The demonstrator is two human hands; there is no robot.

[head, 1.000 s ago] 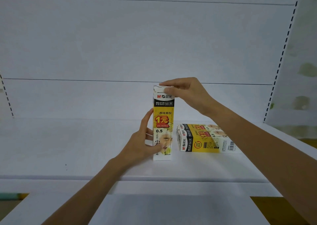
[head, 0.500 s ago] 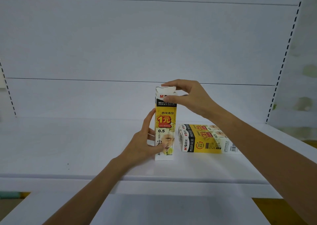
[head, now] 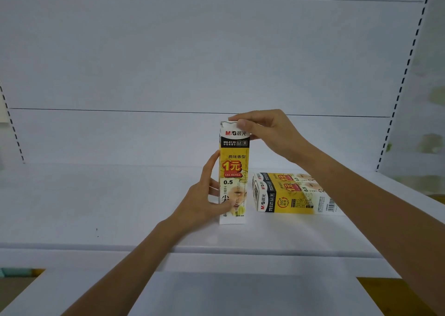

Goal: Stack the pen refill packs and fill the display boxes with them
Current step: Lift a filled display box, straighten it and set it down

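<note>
A tall yellow, white and black refill box (head: 234, 164) stands upright on the white shelf (head: 120, 207), near its front. My left hand (head: 204, 200) grips the box's lower left side, thumb across the front face. My right hand (head: 267, 130) pinches the box's torn top edge from the right. Just to the right, two more refill boxes (head: 289, 192) of the same print lie flat side by side, partly hidden behind my right forearm.
The shelf's white back panel (head: 216, 62) rises behind the boxes. Slotted uprights (head: 399, 86) stand at both sides. A lower white shelf (head: 240, 291) juts toward me below, with brown floor at the bottom corners.
My right hand has slid up from the box's upper side to its torn top edge. The upright box and my left hand stay in place.
</note>
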